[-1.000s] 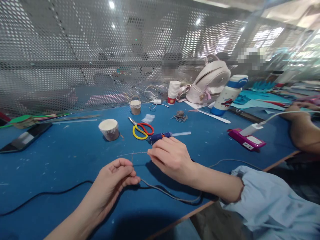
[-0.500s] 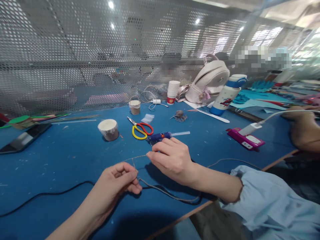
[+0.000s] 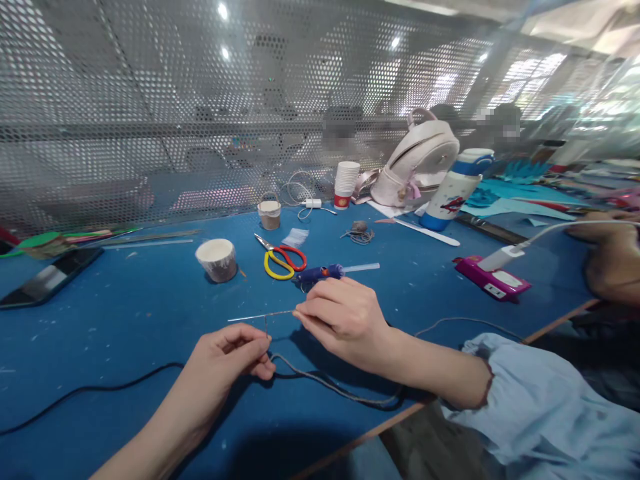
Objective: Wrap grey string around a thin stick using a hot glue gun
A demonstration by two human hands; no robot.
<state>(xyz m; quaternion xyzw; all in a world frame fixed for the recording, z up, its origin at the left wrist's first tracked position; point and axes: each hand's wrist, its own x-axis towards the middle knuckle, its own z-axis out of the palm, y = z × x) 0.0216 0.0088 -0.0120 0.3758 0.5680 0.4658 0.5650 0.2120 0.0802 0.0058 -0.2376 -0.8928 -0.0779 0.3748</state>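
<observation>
My right hand (image 3: 345,320) pinches one end of a thin, straight wire (image 3: 246,318). The wire points left above the table; its far part looks pale and bare, while the part near my fingers looks darker, as if wrapped. From the wire, a thin grey string (image 3: 267,325) drops to my left hand (image 3: 233,360), whose thumb and fingers are closed on it. The rest of the string loops right across the table beside a black cord. Just beyond my right hand lies a blue glue gun (image 3: 320,273) with a clear glue stick in its back.
Scissors (image 3: 280,260) with red and yellow handles lie ahead, near a wrapped cup (image 3: 217,260) and a small bucket (image 3: 269,215). Farther right are paper cups (image 3: 346,183), a backpack (image 3: 417,163), a bottle (image 3: 453,193) and a magenta power strip (image 3: 493,279). Another person's arm (image 3: 613,260) rests at right.
My left hand has shifted slightly left and down, and the string now hangs straighter from the wire. The wire's pale end shows more clearly. My right hand has barely moved.
</observation>
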